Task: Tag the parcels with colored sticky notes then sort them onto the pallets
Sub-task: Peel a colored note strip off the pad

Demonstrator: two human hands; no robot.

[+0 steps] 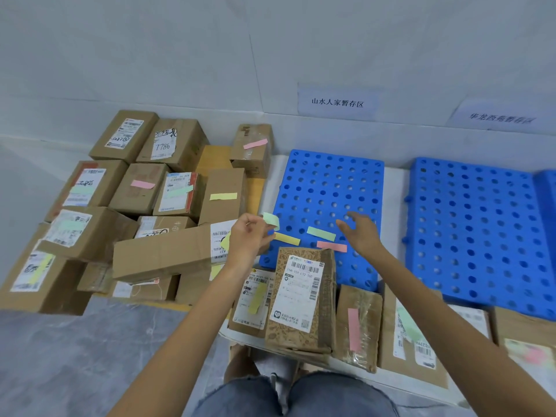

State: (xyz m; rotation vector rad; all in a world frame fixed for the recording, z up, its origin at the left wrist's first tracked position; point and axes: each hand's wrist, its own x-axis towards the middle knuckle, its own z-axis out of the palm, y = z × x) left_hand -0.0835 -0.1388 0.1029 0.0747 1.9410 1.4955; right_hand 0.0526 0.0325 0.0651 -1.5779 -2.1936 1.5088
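Observation:
My left hand (249,236) pinches a green sticky note (271,220) above the near left corner of the left blue pallet (325,188). My right hand (359,233) hovers with relaxed, spread fingers over that pallet, just right of three loose note strips: yellow (287,238), green (321,233) and pink (332,246). A patterned brown parcel (304,299) with a white label and no note lies right in front of me. Beside it lie a parcel with a yellow note (255,299), one with a pink note (358,326) and one with a green note (409,326).
Several tagged cardboard boxes (141,200) are piled on the left. A second blue pallet (481,230) lies on the right. Paper signs (337,103) hang on the wall behind the pallets. My knees (288,395) are at the bottom; grey floor (75,356) lies at lower left.

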